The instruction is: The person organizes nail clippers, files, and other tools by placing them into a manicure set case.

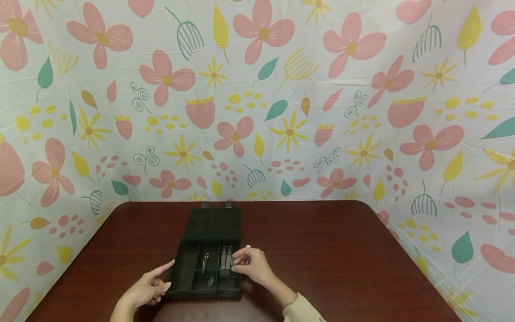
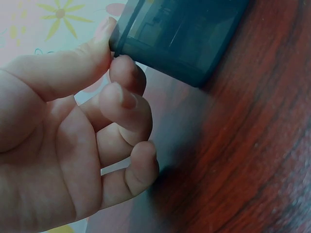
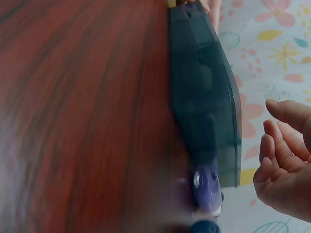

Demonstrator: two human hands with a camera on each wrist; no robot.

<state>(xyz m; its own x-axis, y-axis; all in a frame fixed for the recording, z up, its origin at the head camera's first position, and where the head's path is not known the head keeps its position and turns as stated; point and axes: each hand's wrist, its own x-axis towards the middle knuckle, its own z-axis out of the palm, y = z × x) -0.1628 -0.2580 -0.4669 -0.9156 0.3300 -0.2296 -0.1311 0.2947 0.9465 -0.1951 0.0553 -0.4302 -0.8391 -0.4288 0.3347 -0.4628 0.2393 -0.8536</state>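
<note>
Case (image 1: 211, 250), one, dark and open, lies between my two hands on the table (image 1: 342, 250). My left hand (image 1: 150, 286) pinches its left front corner between thumb and forefinger. My right hand (image 1: 251, 264), fingers curled, pinches a small clear piece at its right edge. Two upright clear strips sit inside, just left of it.

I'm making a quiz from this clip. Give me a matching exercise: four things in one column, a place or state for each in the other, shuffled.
Things:
1. left hand
2. right hand
3. lid
4. table

Places or states:
A. dark red wood grain
B. at the box's right edge
C. lying open, away from the person
D. at the box's near left corner

Pairs: 1-D, 2-B, 3-C, 4-A
</note>
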